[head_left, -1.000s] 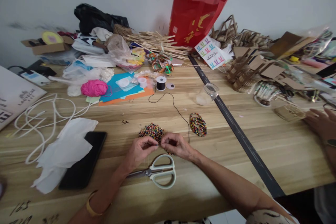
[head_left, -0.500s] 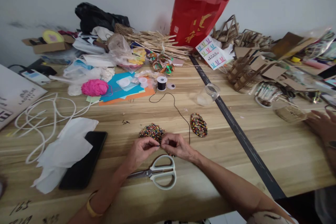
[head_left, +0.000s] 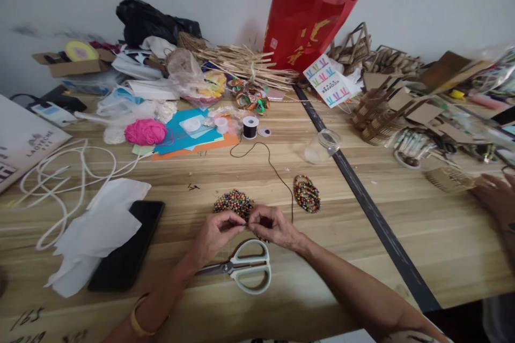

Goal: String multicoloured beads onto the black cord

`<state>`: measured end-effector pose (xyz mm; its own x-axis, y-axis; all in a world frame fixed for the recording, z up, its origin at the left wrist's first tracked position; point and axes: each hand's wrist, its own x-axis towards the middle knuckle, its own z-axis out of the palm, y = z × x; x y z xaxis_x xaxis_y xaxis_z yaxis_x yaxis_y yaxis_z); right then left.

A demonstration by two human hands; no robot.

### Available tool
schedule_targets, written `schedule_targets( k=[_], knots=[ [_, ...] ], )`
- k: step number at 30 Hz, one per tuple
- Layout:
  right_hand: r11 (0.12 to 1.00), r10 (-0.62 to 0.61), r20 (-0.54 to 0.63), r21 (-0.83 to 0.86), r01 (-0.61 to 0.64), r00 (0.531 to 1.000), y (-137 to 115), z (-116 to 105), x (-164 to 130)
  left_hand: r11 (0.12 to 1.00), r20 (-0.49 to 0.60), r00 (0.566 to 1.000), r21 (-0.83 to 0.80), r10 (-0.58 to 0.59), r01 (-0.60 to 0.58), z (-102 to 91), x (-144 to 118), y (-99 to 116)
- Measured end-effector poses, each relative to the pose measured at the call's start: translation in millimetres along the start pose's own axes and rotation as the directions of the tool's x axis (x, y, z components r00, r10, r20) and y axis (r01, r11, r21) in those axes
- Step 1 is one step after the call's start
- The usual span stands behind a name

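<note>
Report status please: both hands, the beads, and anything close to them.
Left hand and right hand pinched together beside loose bead pile. Black thread runs to right hand. Scissors just below hands.

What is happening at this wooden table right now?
A person sits at the wooden table with both hands pinched together over a thin black cord. The left hand and right hand meet fingertip to fingertip beside a heap of small multicoloured beads. White-handled scissors lie just below them. Another person's hand rests at the far right.
</note>
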<state>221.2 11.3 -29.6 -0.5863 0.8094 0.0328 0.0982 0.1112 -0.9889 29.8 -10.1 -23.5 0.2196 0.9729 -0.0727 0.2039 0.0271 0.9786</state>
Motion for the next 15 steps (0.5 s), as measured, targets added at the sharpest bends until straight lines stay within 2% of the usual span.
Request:
schedule_targets(
  k=[6, 15],
  knots=[
    [0.997, -0.039, 0.000, -0.068, 0.038, 0.999, -1.2, 0.1, 0.9, 1.000, 0.017, 1.000, -0.007, -0.016, 0.016, 2.0, 0.3, 2.1],
    [0.999, 0.004, -0.001, -0.052, -0.004, 1.000, 2.3, -0.1, -0.5, 1.000, -0.006, 1.000, 0.003, 0.010, -0.010, -0.4, -0.3, 0.2]
  ],
)
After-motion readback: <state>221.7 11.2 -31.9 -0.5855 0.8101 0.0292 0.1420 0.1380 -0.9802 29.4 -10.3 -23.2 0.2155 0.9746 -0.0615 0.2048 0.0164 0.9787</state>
